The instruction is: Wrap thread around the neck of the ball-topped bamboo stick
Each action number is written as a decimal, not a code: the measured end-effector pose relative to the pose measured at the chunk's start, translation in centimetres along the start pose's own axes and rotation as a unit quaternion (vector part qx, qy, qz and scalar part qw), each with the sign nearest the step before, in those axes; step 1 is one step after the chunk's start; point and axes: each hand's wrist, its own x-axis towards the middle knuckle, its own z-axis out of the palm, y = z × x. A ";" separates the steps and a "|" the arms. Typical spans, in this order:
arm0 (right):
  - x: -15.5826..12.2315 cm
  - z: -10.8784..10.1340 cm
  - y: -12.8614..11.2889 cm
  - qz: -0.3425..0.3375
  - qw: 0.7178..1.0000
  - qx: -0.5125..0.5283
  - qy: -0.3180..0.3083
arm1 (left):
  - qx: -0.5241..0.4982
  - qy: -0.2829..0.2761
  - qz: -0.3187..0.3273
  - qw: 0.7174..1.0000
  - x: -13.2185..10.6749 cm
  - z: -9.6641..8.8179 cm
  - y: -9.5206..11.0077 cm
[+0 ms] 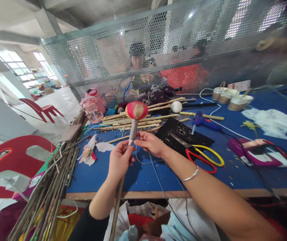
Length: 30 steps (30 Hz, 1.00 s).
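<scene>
My left hand is closed around a long thin wooden stick, which slants up from my lap. At its top sits a rounded red and yellow head with a tan patch. Grey yarn wraps the neck just below that head. My right hand pinches at the lower end of the wrapping, its fingertips close to the left thumb. Loose grey yarn trails from there past my right forearm to the lap. Exactly how the yarn runs between the right fingers is hidden.
Scissors with red and yellow handles lie on a black cloth, near a blue glue gun. Bamboo sticks and a white ball lie behind. White petal pieces are left. A perforated metal screen separates other people.
</scene>
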 end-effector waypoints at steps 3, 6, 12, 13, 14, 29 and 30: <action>-0.2 0.0 -0.2 0.009 1.000 0.009 -0.007 | -0.055 -0.015 -0.018 0.998 0.0 -0.1 0.0; -0.4 0.2 -0.3 0.016 0.999 0.021 -0.019 | -0.091 -0.037 -0.023 0.995 -0.2 -0.1 -0.2; -0.3 0.5 -0.1 -0.015 1.000 0.011 0.010 | -0.110 -0.104 -0.089 0.984 -0.2 -0.6 -0.2; -0.3 0.5 -0.1 -0.022 0.999 0.001 0.024 | -0.090 -0.121 -0.110 0.982 -0.1 -0.7 -0.1; -0.3 0.6 -0.2 -0.028 0.999 -0.010 0.036 | -0.063 -0.133 -0.126 0.981 0.0 -0.6 0.1; 0.3 -1.8 -0.9 -0.011 0.991 0.019 0.128 | -0.003 -0.143 -0.022 0.990 5.4 2.0 1.0; 0.3 -1.8 -0.8 0.001 0.992 0.019 0.125 | -0.021 -0.140 -0.035 0.989 5.5 1.6 0.9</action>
